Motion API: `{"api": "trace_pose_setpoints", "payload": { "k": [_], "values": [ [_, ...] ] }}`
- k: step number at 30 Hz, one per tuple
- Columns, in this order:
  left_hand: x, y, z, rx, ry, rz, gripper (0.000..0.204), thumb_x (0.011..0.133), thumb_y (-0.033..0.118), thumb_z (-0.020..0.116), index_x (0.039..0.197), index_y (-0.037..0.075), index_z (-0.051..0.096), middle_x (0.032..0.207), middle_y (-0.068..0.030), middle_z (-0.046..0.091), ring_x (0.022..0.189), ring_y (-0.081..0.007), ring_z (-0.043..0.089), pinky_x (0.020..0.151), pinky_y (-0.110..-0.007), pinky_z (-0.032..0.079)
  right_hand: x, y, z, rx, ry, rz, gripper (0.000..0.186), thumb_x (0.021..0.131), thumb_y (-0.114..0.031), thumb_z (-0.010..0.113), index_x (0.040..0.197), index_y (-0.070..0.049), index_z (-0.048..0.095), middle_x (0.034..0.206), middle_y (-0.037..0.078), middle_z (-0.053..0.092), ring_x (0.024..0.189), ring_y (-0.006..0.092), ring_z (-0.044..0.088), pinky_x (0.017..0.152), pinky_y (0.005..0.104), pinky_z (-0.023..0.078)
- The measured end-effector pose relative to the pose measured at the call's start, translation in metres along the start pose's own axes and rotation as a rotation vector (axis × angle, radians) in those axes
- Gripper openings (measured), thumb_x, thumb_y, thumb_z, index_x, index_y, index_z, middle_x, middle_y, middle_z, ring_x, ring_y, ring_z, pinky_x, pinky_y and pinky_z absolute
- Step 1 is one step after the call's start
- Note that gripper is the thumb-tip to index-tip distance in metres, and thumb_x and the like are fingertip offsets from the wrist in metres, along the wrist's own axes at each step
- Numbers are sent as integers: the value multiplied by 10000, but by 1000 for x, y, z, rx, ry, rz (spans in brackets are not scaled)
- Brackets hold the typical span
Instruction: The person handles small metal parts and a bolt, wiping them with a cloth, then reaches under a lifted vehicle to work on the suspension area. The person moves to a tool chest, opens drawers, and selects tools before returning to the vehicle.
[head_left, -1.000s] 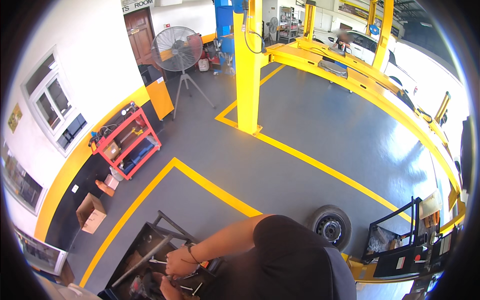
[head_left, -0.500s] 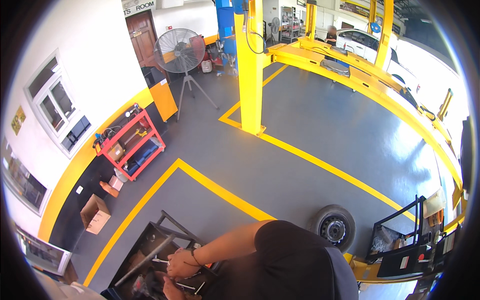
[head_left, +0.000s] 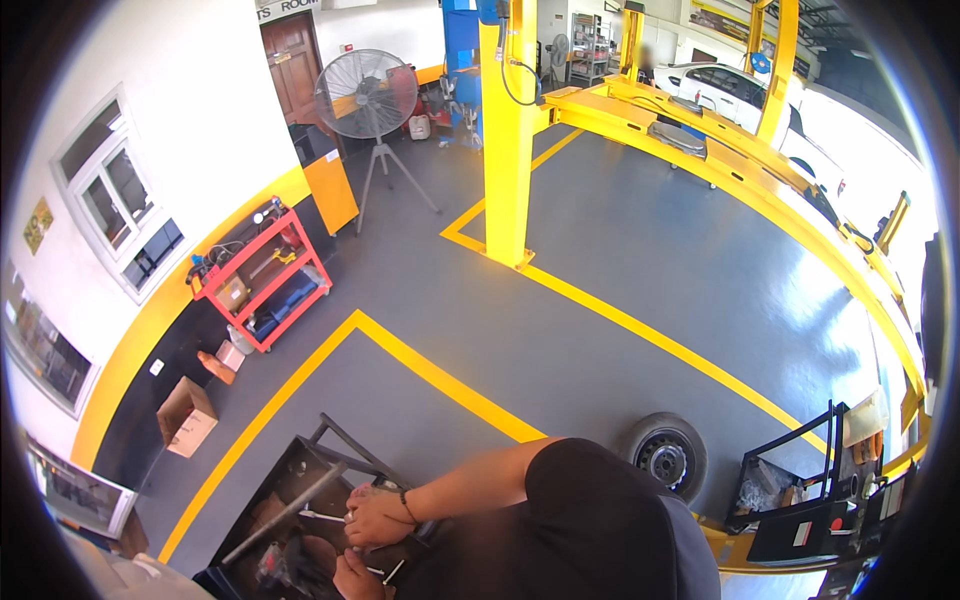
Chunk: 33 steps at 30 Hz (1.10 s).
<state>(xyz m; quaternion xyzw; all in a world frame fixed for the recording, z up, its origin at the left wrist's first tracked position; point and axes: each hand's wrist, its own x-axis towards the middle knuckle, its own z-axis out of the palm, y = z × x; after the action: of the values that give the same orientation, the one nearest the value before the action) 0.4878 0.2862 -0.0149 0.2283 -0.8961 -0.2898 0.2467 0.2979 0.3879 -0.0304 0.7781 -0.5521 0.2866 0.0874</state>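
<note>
My right hand, with a dark band at the wrist and a ring, reaches over a dark metal tool cart. Its fingers curl downward; what lies in them, if anything, is hidden. Beside those fingers is a thin silver rod-shaped tool. Close below, my left hand shows only in part, its fingers bent, and I cannot make out what they hold. Slim light tools lie next to it. A dark bundle with clear plastic sits in the cart to the left of my hands.
A grey bar crosses over the cart. To the right lie a wheel and a black frame stand. A cardboard box, red trolley, fan and yellow lift post stand further off. A person is far back.
My right hand has shifted slightly up and to the right over the cart, and my left hand has moved a little with it. The whole view has shifted slightly.
</note>
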Motion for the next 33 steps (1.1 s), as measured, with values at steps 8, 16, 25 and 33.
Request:
{"api": "trace_pose_setpoints", "payload": {
  "k": [8,16,25,33],
  "values": [
    [-7,6,-8,-104,-295,-36,291,987,284,631,1068,6,596,894,-189,618,824,-384,583,748,-455,479,-19,-5,-4,21,126,59,214,825,-308,708,871,-126,605,990,65,603,1009,260,594,945,458,417],
    [-6,-2,-15,358,-224,464,292,990,310,610,1047,24,617,915,-150,626,829,-332,602,776,-447,484,-31,-11,-3,133,225,64,250,781,-300,752,843,-113,600,1017,83,595,1028,288,585,974,473,414],
    [-8,-14,-24,124,-487,-262,408,1001,403,547,1056,28,696,976,-212,716,883,-394,669,802,-478,519,-6,-6,22,66,282,65,259,776,-328,772,839,-130,617,1020,63,614,1059,289,599,977,487,422],
    [-13,-27,-30,320,-554,182,90,879,124,651,925,46,659,803,-181,658,700,-347,618,619,-468,483,-17,-20,45,184,209,129,247,776,-348,778,862,-145,666,1010,36,614,1098,254,587,994,478,411]
  ]
}}
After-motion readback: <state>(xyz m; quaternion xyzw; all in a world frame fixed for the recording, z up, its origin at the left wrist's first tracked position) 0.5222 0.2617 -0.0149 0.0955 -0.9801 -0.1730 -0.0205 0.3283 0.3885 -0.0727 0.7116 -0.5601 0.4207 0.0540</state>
